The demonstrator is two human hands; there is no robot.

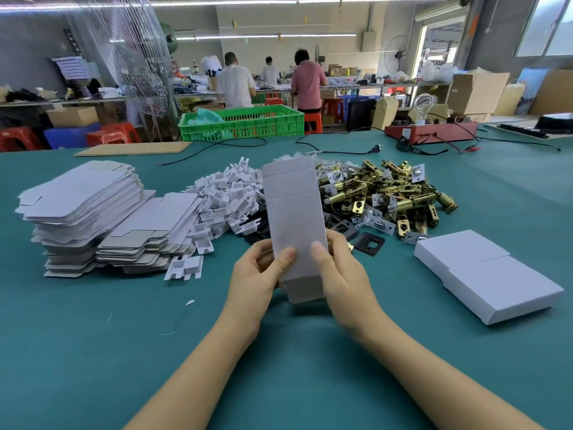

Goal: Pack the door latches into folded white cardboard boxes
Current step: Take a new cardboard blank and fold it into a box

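1. A tall white cardboard box blank [293,218], partly opened into a sleeve, stands upright above the green felt-covered table [93,352], at the centre of the view, with a flap open at its top and another hanging at its bottom.
2. The left hand [259,276] grips the lower left edge of the box, thumb pressed on the front face and fingers curled behind.
3. The right hand [342,274] grips the lower right edge in the same way, thumb on the front; the two hands are close together, both clamped on the box.
4. At 1 o'clock from the box lies a heap of brass-coloured metal door latches [387,190] with silver faceplates, resting on the table.
5. Small black metal strike plates [369,243] lie just beside the right hand, at 2 o'clock.
6. At 11 o'clock sits a pile of small white plastic inserts [223,197].
7. At 9 to 10 o'clock stands a thick stack of flat white cardboard blanks [80,209].
8. At 3 o'clock two closed white cardboard boxes [486,277] lie flat, touching each other.
9. Far behind, at 12 o'clock, a green plastic crate [245,124] sits near the table's far edge.
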